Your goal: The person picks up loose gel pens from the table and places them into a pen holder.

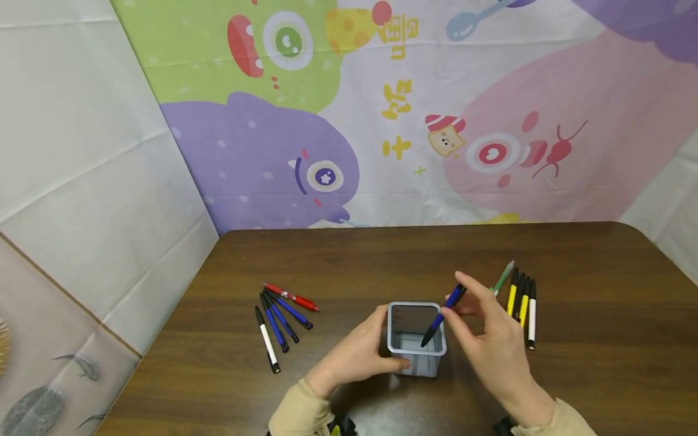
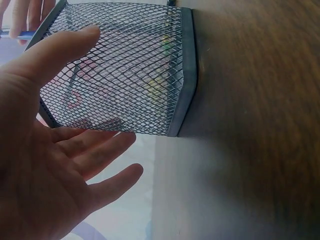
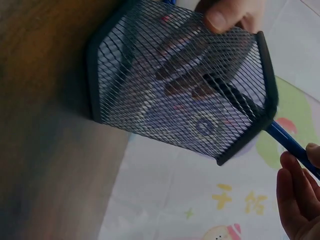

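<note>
A square mesh pen holder [image 1: 417,364] stands on the table in the head view. My left hand [image 1: 357,351] grips it from the left, thumb [image 2: 65,52] on the near mesh wall and fingers along another side in the left wrist view. Between thumb and fingers, my right hand [image 1: 493,345] pinches a blue pen [image 1: 444,316] above the holder's right rim. The pen slants down, its black end inside the opening. Through the mesh in the right wrist view, that dark end [image 3: 230,92] shows inside the holder.
On the left lie a red pen [image 1: 291,297], several blue pens [image 1: 274,322] and a white marker [image 1: 267,340] with black ends. Right of my right hand lie a green pen [image 1: 503,277], yellow-and-black markers [image 1: 512,293] and another white marker [image 1: 531,315]. A cartoon cloth [image 1: 403,181] hangs behind the table.
</note>
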A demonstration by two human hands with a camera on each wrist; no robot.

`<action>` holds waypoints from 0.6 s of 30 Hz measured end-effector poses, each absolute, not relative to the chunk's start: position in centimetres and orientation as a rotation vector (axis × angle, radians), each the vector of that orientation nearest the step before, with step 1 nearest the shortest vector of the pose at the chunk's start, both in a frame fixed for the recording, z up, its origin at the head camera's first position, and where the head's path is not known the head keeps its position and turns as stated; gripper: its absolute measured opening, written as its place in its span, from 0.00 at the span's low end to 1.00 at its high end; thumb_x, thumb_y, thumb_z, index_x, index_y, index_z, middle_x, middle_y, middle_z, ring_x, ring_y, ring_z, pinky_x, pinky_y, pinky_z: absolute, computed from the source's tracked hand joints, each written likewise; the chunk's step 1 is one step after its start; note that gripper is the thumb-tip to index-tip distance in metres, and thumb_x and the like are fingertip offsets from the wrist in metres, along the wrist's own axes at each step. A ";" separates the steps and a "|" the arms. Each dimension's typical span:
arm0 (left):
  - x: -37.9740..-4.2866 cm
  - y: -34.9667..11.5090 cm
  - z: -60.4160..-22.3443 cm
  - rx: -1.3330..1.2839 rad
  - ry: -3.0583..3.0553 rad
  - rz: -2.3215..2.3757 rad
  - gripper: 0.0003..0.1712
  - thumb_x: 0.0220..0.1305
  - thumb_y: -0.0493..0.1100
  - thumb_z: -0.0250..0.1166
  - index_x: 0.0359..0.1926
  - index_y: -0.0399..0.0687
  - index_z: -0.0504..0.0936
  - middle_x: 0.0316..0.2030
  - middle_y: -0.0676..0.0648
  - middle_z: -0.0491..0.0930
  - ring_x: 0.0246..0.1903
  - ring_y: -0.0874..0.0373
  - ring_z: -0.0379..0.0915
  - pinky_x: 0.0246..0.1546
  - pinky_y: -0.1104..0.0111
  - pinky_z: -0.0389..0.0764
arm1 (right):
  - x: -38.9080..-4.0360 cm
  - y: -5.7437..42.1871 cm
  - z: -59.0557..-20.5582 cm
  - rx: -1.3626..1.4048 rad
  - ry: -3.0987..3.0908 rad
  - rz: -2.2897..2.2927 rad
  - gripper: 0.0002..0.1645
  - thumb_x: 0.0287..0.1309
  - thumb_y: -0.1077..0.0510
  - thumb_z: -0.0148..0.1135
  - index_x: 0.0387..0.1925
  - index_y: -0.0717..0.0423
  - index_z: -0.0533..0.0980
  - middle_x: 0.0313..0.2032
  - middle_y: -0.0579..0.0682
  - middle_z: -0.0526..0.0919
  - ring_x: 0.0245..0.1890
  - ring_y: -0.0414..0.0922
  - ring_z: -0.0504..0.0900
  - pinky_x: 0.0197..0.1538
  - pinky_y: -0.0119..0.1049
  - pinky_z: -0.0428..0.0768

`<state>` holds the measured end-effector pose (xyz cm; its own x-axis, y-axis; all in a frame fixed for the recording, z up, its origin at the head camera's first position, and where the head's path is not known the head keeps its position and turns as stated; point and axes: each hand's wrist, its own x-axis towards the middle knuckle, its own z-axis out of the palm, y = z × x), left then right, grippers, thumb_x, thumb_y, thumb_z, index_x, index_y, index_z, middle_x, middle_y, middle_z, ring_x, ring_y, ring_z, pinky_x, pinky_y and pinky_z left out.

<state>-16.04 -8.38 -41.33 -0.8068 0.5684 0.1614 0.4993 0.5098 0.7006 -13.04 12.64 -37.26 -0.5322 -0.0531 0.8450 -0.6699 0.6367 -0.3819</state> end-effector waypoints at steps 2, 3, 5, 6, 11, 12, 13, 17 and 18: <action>-16.0 -8.4 -41.4 0.933 2.639 1.190 0.49 0.45 0.51 0.71 0.64 0.47 0.55 0.51 0.48 0.70 0.48 0.59 0.68 0.51 0.66 0.68 | -13.1 12.5 -37.6 0.582 -2.003 0.916 0.46 0.27 0.72 0.72 0.57 0.59 0.69 0.32 0.46 0.79 0.27 0.37 0.78 0.30 0.30 0.78; -16.1 -8.4 -41.4 0.930 2.633 1.191 0.49 0.45 0.52 0.71 0.65 0.48 0.55 0.51 0.48 0.70 0.48 0.59 0.68 0.51 0.66 0.69 | -13.1 12.4 -37.7 0.588 -2.012 0.925 0.45 0.28 0.72 0.72 0.56 0.59 0.69 0.32 0.47 0.79 0.27 0.37 0.78 0.30 0.30 0.78; -16.1 -8.4 -41.5 0.929 2.628 1.189 0.49 0.45 0.52 0.70 0.65 0.48 0.55 0.51 0.48 0.70 0.48 0.59 0.68 0.51 0.66 0.69 | -13.0 12.4 -37.9 0.594 -2.040 0.936 0.42 0.31 0.70 0.71 0.56 0.58 0.70 0.32 0.46 0.79 0.28 0.37 0.78 0.30 0.30 0.77; -16.1 -8.4 -41.5 0.930 2.627 1.188 0.49 0.45 0.52 0.70 0.65 0.48 0.54 0.51 0.48 0.69 0.48 0.59 0.67 0.51 0.66 0.69 | -13.0 12.4 -37.9 0.593 -2.057 0.938 0.40 0.33 0.69 0.71 0.56 0.58 0.70 0.32 0.46 0.79 0.28 0.37 0.78 0.30 0.30 0.77; -16.2 -8.5 -41.7 0.942 2.623 1.191 0.49 0.46 0.52 0.70 0.65 0.48 0.54 0.52 0.47 0.69 0.49 0.59 0.67 0.52 0.66 0.68 | -13.2 12.6 -38.0 0.594 -2.104 0.911 0.38 0.35 0.67 0.71 0.54 0.57 0.71 0.29 0.45 0.80 0.27 0.37 0.78 0.27 0.31 0.77; -16.2 -8.5 -41.7 0.942 2.620 1.193 0.49 0.46 0.52 0.70 0.65 0.48 0.54 0.51 0.47 0.70 0.49 0.59 0.67 0.51 0.66 0.69 | -13.2 12.7 -38.0 0.591 -2.108 0.902 0.37 0.35 0.67 0.72 0.54 0.57 0.71 0.29 0.45 0.80 0.27 0.37 0.78 0.27 0.30 0.76; -16.2 -8.5 -41.7 0.942 2.620 1.195 0.49 0.46 0.52 0.70 0.65 0.48 0.54 0.51 0.47 0.70 0.48 0.59 0.68 0.51 0.66 0.69 | -13.3 12.7 -38.0 0.589 -2.111 0.896 0.37 0.34 0.67 0.72 0.53 0.56 0.71 0.28 0.44 0.80 0.26 0.36 0.78 0.26 0.29 0.76; -16.2 -8.5 -41.7 0.946 2.631 1.184 0.49 0.46 0.52 0.70 0.65 0.47 0.54 0.50 0.47 0.71 0.48 0.59 0.68 0.50 0.67 0.69 | -13.4 12.8 -38.1 0.564 -2.148 0.879 0.34 0.36 0.66 0.72 0.51 0.54 0.73 0.26 0.41 0.80 0.26 0.34 0.77 0.24 0.24 0.74; -16.2 -8.5 -41.7 0.949 2.634 1.180 0.49 0.46 0.52 0.70 0.65 0.47 0.54 0.50 0.47 0.71 0.47 0.59 0.69 0.50 0.67 0.69 | -13.4 12.8 -38.1 0.560 -2.161 0.879 0.32 0.37 0.66 0.71 0.50 0.53 0.73 0.26 0.41 0.80 0.25 0.34 0.77 0.24 0.25 0.74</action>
